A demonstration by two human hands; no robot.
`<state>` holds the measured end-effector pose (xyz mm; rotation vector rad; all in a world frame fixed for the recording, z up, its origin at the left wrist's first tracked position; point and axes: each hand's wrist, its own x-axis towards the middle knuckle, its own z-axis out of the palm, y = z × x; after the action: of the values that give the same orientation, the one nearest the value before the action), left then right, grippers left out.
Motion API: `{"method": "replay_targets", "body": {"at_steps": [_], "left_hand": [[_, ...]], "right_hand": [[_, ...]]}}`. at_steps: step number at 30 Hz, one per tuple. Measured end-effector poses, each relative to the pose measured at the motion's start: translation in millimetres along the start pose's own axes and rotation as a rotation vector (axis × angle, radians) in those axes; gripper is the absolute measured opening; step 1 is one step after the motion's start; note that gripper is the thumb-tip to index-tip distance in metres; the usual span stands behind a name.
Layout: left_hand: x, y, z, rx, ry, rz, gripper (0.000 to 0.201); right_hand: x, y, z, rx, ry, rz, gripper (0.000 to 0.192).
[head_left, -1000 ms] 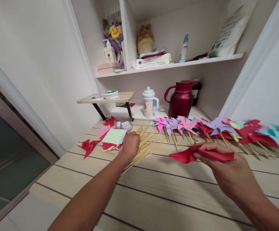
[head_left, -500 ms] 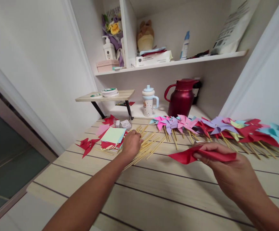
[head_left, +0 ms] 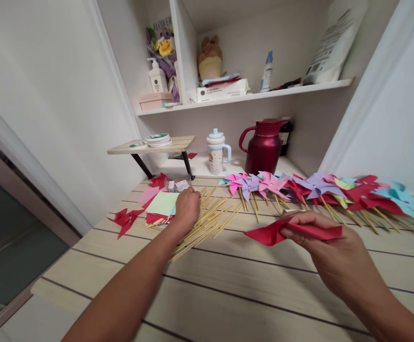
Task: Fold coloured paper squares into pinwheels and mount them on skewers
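where right hand (head_left: 335, 249) pinches it, red paper (head_left: 266, 233) folded, pointed; left hand (head_left: 188, 207) curled, contents unclear

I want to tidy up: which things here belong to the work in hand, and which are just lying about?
Likely part of the work: red paper in the right hand; thin sticks by the left hand; paper stack; pinwheels.

Likely just lying about: red jug; spotted cup; blue-capped bottle; plush toy.

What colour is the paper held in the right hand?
The paper in the right hand is plain red; the head view shows it best.
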<state>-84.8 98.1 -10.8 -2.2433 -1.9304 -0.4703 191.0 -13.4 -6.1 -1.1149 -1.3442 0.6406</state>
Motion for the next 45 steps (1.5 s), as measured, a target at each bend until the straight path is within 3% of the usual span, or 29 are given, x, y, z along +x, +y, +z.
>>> {"method": "replay_targets", "body": {"at_steps": [5,21,30,35,45], "left_hand": [[-3,-6,5.2,0.01,-0.033,-0.023,0.021],[-10,13,6.2,0.034,-0.093,0.115,0.022],[-4,18,-1.7,0.061,-0.147,-0.012,0.019],[4,22,3.2,0.062,-0.159,-0.103,0.023],[2,13,1.0,-0.034,-0.041,-0.164,0.024]], "right_hand": [[0,1,-1,0.065,-0.028,0.065,0.022],[0,-1,-3,0.038,-0.082,0.08,0.022],[0,-3,-2,0.029,-0.08,0.047,0.021],[0,-3,-4,0.031,-0.106,0.057,0.024],[2,9,-5,0.214,-0.075,0.09,0.018]]}}
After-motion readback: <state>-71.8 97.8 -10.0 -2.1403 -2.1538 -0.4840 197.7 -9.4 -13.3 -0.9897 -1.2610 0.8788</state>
